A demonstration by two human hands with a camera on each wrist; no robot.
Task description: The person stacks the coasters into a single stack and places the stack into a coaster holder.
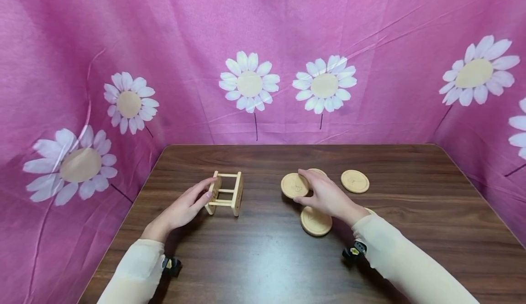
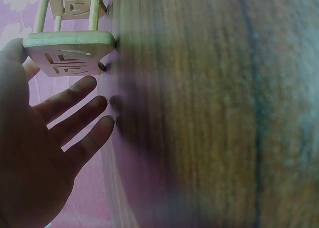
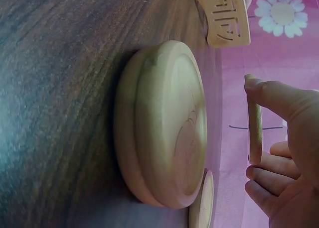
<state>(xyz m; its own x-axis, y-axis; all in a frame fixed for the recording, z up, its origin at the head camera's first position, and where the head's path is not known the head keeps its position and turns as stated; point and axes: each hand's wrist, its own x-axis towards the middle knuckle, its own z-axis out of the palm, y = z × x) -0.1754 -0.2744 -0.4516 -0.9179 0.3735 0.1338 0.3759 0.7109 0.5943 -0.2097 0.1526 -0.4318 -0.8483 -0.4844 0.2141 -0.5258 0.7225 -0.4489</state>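
A small wooden rack with cut-out side panels and thin rods stands on the left half of the table. My left hand holds its left side panel with thumb and forefinger; the other fingers spread below the panel in the left wrist view. Between thumb and fingers, my right hand grips a round wooden coaster by its edges, raised above the table. A line drawing marks its face. Under that hand lie two stacked coasters, their seam showing in the right wrist view.
Another coaster lies to the right, and one more peeks out behind my right hand. A pale edge shows beside the right wrist. The dark wood table meets a pink cloth printed with daisies at the back and sides.
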